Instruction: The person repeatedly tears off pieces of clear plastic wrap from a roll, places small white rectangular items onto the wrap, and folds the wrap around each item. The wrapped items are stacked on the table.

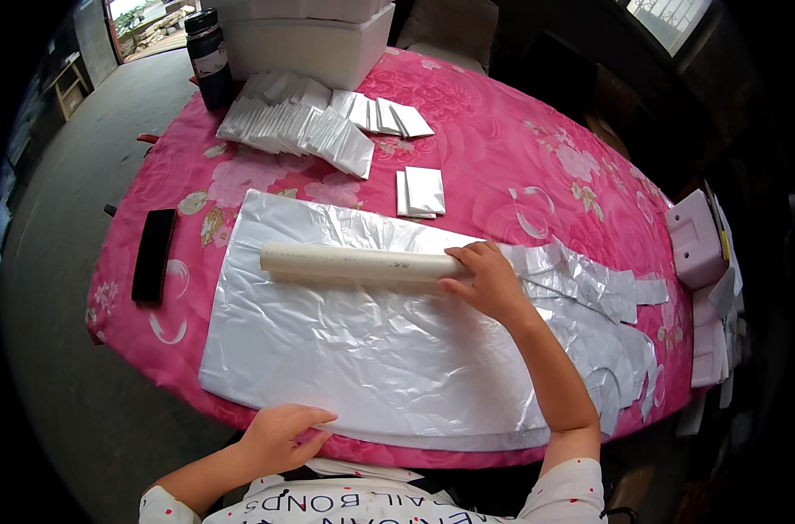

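A stack of thin, whitish plastic bags (397, 367) is spread flat before me, its cut handle ends fanned out at the right. Across its upper part lies a cream-white plastic pipe (345, 261). Around the pipe's right end my right hand (483, 278) is closed, thumb on the near side and fingers on the far side. At the near left edge of the stack, my left hand (282, 438) pinches the rim of a plastic bag between thumb and fingers. The fingertips under that rim are partly hidden.
Folded white packets lie in a row (297, 127) at the far left, with a small pair (421, 192) closer. A black phone (154, 256) rests left of the bags. Behind stand a dark bottle (209, 61) and a white box (306, 48). Pink flowered cloth (493, 166) covers the table.
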Available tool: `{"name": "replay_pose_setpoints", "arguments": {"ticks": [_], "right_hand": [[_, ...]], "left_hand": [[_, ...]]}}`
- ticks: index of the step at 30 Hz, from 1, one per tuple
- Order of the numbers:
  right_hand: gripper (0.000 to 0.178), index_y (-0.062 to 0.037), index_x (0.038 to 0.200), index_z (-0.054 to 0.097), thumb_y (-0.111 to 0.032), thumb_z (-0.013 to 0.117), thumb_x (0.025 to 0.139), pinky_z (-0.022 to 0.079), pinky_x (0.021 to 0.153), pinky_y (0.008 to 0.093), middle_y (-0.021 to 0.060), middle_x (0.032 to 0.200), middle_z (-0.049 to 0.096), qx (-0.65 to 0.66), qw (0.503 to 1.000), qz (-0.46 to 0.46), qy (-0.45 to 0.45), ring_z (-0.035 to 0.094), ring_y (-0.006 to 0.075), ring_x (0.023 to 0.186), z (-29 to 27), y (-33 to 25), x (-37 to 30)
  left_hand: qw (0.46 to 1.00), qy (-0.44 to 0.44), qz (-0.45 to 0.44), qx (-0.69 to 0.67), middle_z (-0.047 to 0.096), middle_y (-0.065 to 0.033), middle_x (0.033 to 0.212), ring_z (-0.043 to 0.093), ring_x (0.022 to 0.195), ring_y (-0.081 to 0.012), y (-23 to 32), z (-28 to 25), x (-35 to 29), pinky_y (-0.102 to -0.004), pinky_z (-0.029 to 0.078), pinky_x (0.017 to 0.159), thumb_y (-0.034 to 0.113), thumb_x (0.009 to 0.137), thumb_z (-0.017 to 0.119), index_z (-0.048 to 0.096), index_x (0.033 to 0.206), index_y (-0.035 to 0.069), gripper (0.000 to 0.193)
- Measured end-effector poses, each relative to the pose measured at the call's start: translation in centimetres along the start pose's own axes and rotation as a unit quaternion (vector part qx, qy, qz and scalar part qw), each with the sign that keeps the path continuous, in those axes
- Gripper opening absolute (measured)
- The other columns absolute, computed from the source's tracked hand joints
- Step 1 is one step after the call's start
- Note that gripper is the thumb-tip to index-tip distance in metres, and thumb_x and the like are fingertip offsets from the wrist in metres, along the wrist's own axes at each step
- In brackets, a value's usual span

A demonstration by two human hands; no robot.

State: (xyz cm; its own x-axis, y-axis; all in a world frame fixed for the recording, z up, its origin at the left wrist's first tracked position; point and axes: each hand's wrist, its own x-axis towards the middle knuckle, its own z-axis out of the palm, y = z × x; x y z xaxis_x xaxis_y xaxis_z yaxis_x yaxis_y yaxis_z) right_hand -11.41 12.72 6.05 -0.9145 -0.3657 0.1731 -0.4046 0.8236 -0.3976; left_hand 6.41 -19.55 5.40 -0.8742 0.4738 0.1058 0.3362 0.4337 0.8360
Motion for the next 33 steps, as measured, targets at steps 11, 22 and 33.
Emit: {"name": "replay_pose_setpoints", "arguments": {"ticks": [11,22,33], "right_hand": [[0.047,-0.0059,0.122,0.054,-0.037,0.057,0.086,0.033,0.102,0.0405,0.0169,0.133,0.042,0.186,0.971,-0.044,-0.146,0.035,0.0329,0.126,0.3,-4.6,-16.6],[0.049,-0.0069,0.134,0.041,-0.029,0.048,0.091,0.02,0.109,0.0397,0.016,0.144,0.029,-0.071,0.979,0.188,0.028,0.026,0.0305,0.134,-4.3,10.3,-23.0],[0.015,-0.0039,0.091,0.064,-0.011,0.055,0.082,0.049,0.078,0.0371,0.01,0.098,0.066,-0.344,0.843,0.347,0.226,0.062,0.0265,0.09,-8.8,20.8,-33.9]], "left_hand": [[0.963,-0.037,0.086,0.252,0.013,-0.0296,0.144,0.013,0.132,-0.0498,2.3,7.0,8.5,-0.0518,0.022,0.105,0.041,0.075,0.067,0.039,0.133,0.003,0.075],[0.982,-0.029,0.167,0.082,0.006,-0.0321,0.144,0.005,0.134,-0.0503,2.9,13.5,11.9,-0.0538,0.018,0.107,0.044,0.076,0.064,0.031,0.136,0.0,0.082],[0.973,-0.104,0.157,0.135,0.01,-0.0285,0.146,0.005,0.135,-0.0472,5.7,15.5,12.1,-0.0535,0.016,0.107,0.034,0.072,0.065,0.045,0.127,0.001,0.067]]}}
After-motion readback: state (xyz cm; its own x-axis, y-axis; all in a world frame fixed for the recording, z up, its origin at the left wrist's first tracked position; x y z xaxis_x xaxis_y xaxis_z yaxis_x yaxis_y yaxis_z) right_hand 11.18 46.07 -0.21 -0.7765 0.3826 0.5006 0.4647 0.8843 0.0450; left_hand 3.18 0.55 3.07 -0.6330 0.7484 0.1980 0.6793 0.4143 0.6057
